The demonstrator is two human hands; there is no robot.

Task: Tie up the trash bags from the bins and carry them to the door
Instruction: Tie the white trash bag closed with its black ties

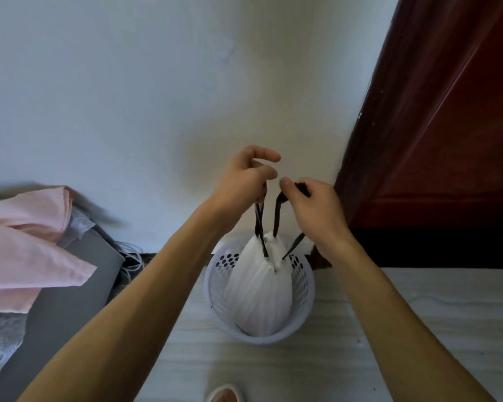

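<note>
Dark drawstrings (pixel 276 216) were pinched in left hand (pixel 241 181) and right hand (pixel 311 204) above white bag (pixel 259 291) sitting in bin (pixel 302 320); thin strings could've slipped mid-knot.

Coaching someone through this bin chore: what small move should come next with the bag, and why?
Probably cross the two dark drawstrings and knot them. The left hand grips one drawstring, the right hand pinches the other, both pulled taut above the white trash bag, whose mouth is gathered. No knot shows, and the bag sits in the perforated bin.
</note>
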